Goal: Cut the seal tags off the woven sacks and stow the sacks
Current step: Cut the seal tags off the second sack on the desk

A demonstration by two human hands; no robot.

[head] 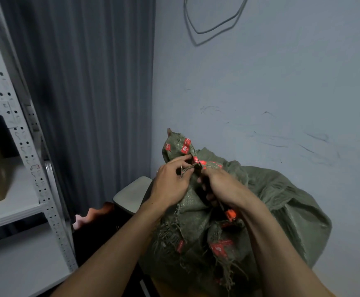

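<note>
Woven sack (282,200), lower centre to right of frame, neck gathered upward. Left hand (170,185) pinches the cord (186,168) at the neck. Right hand (224,187), just beside it, is curled round an orange-handled tool (230,215). Risk: with the hands this near, a slip could nick the left fingers or slice the weave — not the tag. Blades are hidden under the right hand — the seal tag cannot be told from the red patches.

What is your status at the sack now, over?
Left hand pinches cord at neck of green sack. Right hand grips orange-ended tool. Nothing in the way.
</note>
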